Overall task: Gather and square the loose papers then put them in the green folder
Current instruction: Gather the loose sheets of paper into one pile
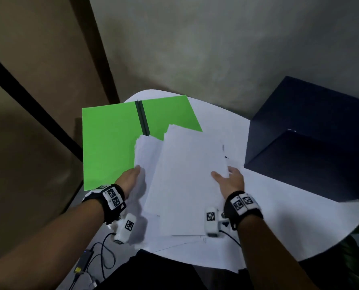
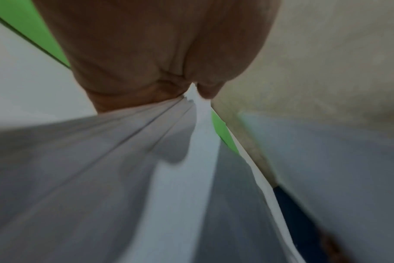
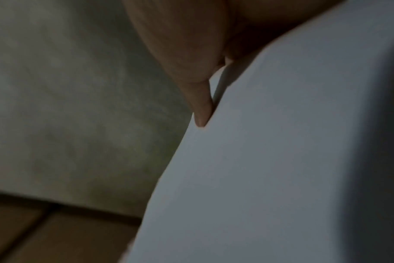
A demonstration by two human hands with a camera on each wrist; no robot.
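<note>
The green folder [image 1: 109,143] lies open on the far left of the white round table [image 1: 289,216], its dark spine facing up. Above the table I hold an uneven stack of white papers [image 1: 185,174] between both hands. My left hand [image 1: 130,178] grips the stack's left edge, where the sheets fan out [image 2: 124,178] under my fingers [image 2: 157,53]. My right hand [image 1: 230,181] grips the right edge, thumb on top of the papers [image 3: 270,160]. The far corners of the papers overlap the folder's right flap. A strip of folder [image 2: 34,26] shows in the left wrist view.
A dark navy box [image 1: 310,139] stands on the table's right side, close to my right hand. More loose sheets [image 1: 185,241] lie flat under the held stack near the front edge. Cables and an adapter [image 1: 84,260] hang at the lower left.
</note>
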